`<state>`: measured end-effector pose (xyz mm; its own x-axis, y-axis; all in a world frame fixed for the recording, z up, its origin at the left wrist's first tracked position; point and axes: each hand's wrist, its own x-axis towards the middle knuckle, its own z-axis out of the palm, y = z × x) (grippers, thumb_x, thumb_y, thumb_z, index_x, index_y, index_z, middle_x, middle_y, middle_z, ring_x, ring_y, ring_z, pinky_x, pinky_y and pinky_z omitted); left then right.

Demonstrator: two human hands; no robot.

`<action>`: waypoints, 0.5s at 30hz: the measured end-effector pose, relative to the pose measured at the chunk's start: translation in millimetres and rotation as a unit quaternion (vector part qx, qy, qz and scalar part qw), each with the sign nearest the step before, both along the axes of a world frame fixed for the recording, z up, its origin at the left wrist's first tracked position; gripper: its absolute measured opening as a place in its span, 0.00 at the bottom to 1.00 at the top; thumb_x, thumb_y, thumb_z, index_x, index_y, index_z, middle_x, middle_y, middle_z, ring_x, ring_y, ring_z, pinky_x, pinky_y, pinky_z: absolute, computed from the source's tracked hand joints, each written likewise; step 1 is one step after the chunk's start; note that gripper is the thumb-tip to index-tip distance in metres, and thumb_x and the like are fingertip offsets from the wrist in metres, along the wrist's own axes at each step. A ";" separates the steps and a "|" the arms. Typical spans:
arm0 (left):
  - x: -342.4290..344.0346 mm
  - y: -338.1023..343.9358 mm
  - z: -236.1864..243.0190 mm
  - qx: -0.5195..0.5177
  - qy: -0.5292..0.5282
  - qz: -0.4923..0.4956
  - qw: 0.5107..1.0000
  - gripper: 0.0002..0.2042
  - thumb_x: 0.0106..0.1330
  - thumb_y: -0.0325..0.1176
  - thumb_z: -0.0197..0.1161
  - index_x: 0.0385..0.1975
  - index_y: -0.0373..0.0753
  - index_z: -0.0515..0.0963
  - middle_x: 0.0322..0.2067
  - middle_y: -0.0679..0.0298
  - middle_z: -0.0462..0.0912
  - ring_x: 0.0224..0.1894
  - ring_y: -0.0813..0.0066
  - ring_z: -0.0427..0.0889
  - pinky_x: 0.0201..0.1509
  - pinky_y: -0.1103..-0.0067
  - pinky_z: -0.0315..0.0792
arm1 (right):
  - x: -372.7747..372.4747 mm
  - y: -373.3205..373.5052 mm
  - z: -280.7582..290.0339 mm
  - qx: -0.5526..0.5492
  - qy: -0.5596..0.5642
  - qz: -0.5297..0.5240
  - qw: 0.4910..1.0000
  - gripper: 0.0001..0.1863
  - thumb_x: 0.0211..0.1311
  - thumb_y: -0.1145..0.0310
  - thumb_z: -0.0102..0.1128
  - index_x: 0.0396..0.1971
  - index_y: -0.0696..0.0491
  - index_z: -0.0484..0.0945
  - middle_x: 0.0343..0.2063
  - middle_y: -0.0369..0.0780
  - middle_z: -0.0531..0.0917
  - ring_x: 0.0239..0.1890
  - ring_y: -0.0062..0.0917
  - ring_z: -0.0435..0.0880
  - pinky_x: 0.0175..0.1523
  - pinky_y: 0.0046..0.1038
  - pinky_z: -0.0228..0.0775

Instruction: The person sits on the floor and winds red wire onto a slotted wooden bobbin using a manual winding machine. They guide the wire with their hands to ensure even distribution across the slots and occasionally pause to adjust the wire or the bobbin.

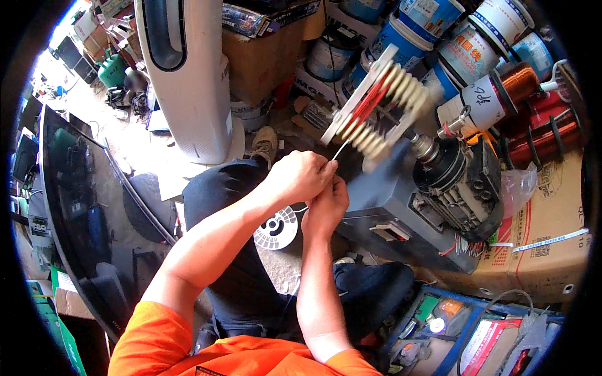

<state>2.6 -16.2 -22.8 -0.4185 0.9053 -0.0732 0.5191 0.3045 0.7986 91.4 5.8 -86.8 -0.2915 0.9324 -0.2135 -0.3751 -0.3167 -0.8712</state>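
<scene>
- Evidently, a pale strand (340,150) is led from the hands up to the near edge of a cream, ridged former (406,89); its slant suggests that it is kept taut and guided.
- By the left hand (302,178) the strand is pinched at the fingertips, close to the former, presumably so that its path can be steered finely.
- Just below, touching it, the right hand (326,202) is curled closed; the strand appears to be gripped there too, perhaps for drag, though the grasp itself is hidden.
- The former, crossed by a red strip (371,103), is blurred, so turning is suggested; by a metal shaft (426,150) it is carried clear of the surroundings, probably so that it can spin freely.
- Beside it a dark motor (446,178) is set near a grey cabinet (401,222), whose bulk may lend steadiness.
- Beneath the hands, between the legs, a pale slotted disc (276,229) is placed, likely within easy feeding reach.
- Farther right, copper-wound reels (544,143) are grouped, and a blue tray (453,358) of small parts is kept near the right leg, seemingly for convenience.
</scene>
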 end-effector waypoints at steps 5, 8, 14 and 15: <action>-1.2 0.4 -1.8 0.001 0.005 -0.002 1.000 0.20 0.68 0.45 0.52 0.27 0.34 0.81 0.19 0.49 0.80 0.26 0.51 0.82 0.34 0.65 0.76 | -0.4 -1.3 1.8 0.016 -0.016 -0.002 1.000 0.12 0.68 0.63 0.54 0.31 0.57 0.72 0.23 0.32 0.74 0.19 0.10 0.66 0.20 0.16 0.53; -0.5 1.2 -0.7 0.001 0.009 -0.002 1.000 0.20 0.68 0.45 0.52 0.28 0.34 0.81 0.19 0.49 0.80 0.26 0.51 0.82 0.34 0.65 0.76 | -1.3 -0.8 4.9 0.011 -0.016 -0.012 1.000 0.12 0.68 0.63 0.54 0.31 0.57 0.72 0.22 0.32 0.74 0.19 0.09 0.66 0.20 0.16 0.52; -0.1 0.6 0.7 0.003 0.008 -0.002 1.000 0.19 0.67 0.45 0.52 0.27 0.34 0.81 0.19 0.49 0.80 0.26 0.51 0.82 0.34 0.65 0.76 | -0.3 -0.2 1.2 0.007 -0.003 -0.001 1.000 0.12 0.69 0.62 0.54 0.32 0.56 0.73 0.21 0.31 0.74 0.18 0.09 0.64 0.20 0.16 0.51; -0.1 0.5 1.3 -0.001 0.011 -0.003 1.000 0.20 0.68 0.45 0.51 0.27 0.35 0.81 0.18 0.51 0.80 0.26 0.53 0.82 0.35 0.66 0.77 | 0.6 0.1 0.9 0.001 0.000 0.004 1.000 0.12 0.69 0.62 0.53 0.32 0.56 0.73 0.21 0.30 0.73 0.19 0.09 0.64 0.21 0.16 0.52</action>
